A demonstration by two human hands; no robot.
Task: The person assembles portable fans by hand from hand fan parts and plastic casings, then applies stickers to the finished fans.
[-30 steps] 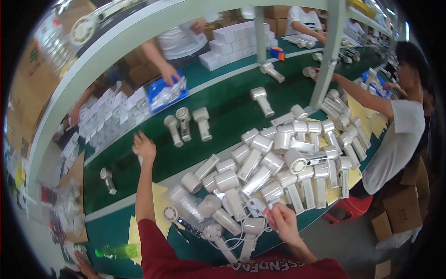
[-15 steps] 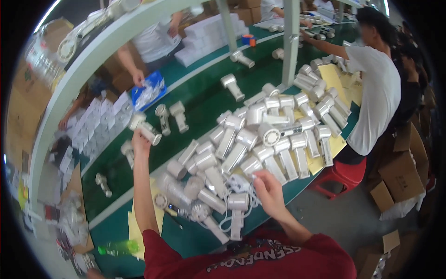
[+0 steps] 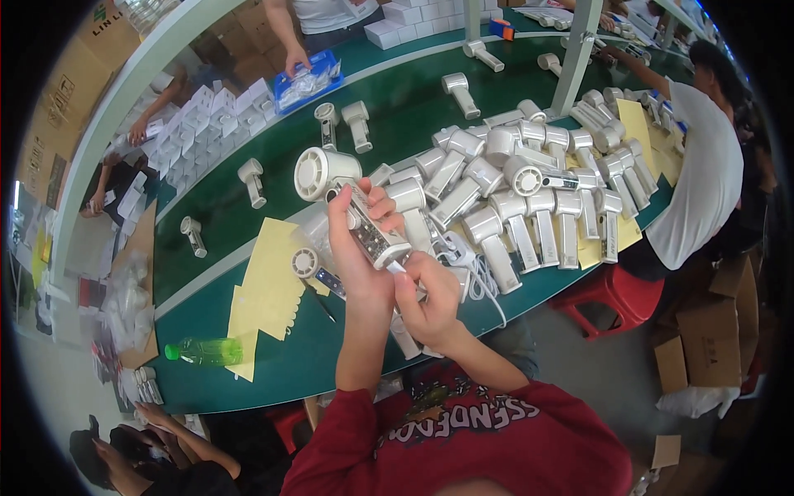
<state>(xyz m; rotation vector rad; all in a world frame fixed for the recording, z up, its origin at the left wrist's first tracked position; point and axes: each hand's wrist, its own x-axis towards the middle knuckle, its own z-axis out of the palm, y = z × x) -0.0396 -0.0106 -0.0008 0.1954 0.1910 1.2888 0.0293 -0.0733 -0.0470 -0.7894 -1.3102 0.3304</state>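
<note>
My left hand (image 3: 362, 285) is wrapped round the handle of a white handheld fan (image 3: 317, 174), held tilted over the near table edge. Its round grille faces up to the left, and the handle shows a dark see-through panel. My right hand (image 3: 432, 304) is closed at the bottom end of that handle, pinching a small white plug (image 3: 395, 267) against it. Whether the plug is inside the handle I cannot tell. A coiled white cable (image 3: 484, 285) lies just right of my right hand. Beyond is a heap of similar white fans (image 3: 488, 227).
Several fans lie spaced along the green conveyor (image 3: 289, 190). To the left are yellow card sheets (image 3: 263, 273), a green bottle (image 3: 205, 351) and a pen (image 3: 323, 309). A metal post (image 3: 575, 66) rises at the far right. Co-workers sit across and to the right; one handles a blue tray (image 3: 310, 83).
My left hand has brought the fan back from over the conveyor and turned it. My right hand has moved left from beside the cable and met the handle with the plug.
</note>
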